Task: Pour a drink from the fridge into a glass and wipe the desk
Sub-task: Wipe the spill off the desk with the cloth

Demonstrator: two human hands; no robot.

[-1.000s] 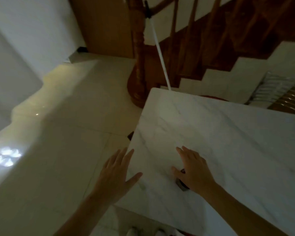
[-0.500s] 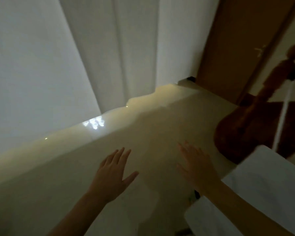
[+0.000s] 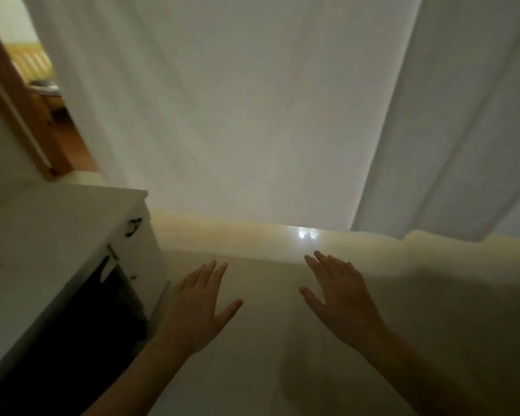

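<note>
— Since the marble worktop left view: left hand, right hand, fingers spread, empty, above floor.
— Fridge, drink, glass?
— Unseen. White cabinet now at left; probably en route.

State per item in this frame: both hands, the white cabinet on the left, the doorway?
left hand: open, fingers spread, empty
right hand: open, fingers spread, empty
white cabinet: dark front opening, contents not visible
doorway: open, lit room beyond
</note>
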